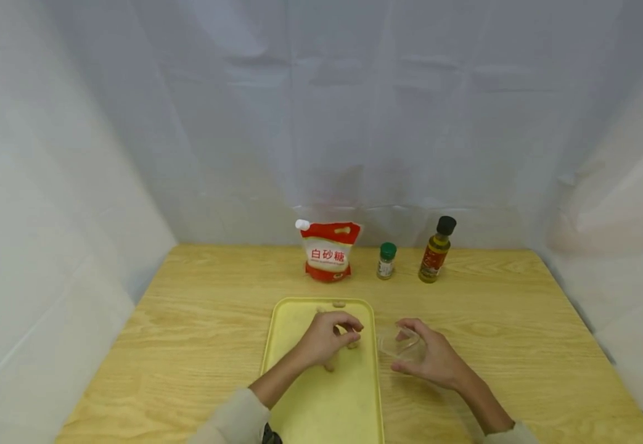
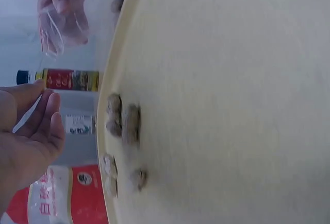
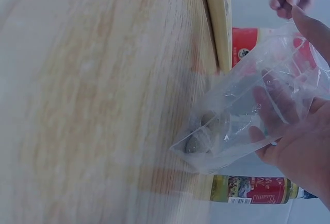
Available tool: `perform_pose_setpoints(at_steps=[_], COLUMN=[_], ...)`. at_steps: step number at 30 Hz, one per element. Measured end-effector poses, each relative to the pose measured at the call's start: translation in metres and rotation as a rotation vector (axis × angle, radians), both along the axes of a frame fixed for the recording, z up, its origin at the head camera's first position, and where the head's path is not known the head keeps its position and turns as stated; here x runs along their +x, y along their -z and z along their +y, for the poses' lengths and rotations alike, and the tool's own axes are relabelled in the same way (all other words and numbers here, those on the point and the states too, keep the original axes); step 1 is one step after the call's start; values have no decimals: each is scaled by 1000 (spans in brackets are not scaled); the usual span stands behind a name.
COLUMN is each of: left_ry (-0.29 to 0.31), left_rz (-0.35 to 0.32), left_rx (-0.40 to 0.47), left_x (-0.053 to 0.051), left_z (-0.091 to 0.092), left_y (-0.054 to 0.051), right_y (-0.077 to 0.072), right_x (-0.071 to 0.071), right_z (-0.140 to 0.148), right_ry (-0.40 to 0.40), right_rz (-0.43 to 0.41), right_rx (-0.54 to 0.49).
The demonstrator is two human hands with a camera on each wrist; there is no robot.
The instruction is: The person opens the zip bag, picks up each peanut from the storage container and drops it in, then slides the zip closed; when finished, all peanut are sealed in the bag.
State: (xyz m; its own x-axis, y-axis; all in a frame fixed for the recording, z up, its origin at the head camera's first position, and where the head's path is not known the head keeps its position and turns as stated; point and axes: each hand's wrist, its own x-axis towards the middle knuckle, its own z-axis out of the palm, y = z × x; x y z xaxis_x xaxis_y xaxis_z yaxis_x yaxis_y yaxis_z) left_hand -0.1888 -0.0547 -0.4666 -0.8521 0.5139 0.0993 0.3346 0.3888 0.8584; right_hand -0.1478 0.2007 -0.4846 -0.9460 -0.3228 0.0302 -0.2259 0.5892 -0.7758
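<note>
My right hand holds a clear plastic bag by its upper part, thumb and fingers spread about its mouth. A few peanuts in the shell lie at the bottom of the bag, which hangs over the table to the right of the yellow tray. Above the tray is my left hand, its fingers loosely bent and the thumb near the index fingertip; I see nothing between them. Several unshelled peanuts lie on the tray, mostly toward its far end in the left wrist view.
Behind the tray stands a red and white sugar pouch with a white cap. Right of it are a small green-capped jar and a dark-capped oil bottle. Pale sheeting encloses the wooden table at the back and sides.
</note>
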Motion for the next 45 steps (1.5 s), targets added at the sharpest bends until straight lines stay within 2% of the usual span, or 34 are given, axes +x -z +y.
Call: perform_pose_setpoints(at_steps=[7, 11, 17, 23, 27, 37, 45], left_ry=[2, -1, 8, 35, 46, 40, 25], left_rz=[26, 54, 18, -78, -100, -42, -24], left_rx=[-88, -148, -234, -250, -243, -270, -224], left_x=[-10, -11, -9, -4, -3, -4, -8], left_z=[-34, -52, -68, -73, -74, -77, -72], left_y=[5, 9, 15, 18, 18, 17, 5], right_y=[0, 1, 1, 0, 0, 0, 2], right_x=[0, 0, 1, 1, 1, 1, 1], right_z=[1, 2, 3, 4, 4, 4, 4], right_ry=[-6, -3, -3, -9, -11, -12, -14], right_rz=[5, 1, 4, 10, 6, -1, 2], right_rx=[6, 8, 11, 13, 9, 18, 25])
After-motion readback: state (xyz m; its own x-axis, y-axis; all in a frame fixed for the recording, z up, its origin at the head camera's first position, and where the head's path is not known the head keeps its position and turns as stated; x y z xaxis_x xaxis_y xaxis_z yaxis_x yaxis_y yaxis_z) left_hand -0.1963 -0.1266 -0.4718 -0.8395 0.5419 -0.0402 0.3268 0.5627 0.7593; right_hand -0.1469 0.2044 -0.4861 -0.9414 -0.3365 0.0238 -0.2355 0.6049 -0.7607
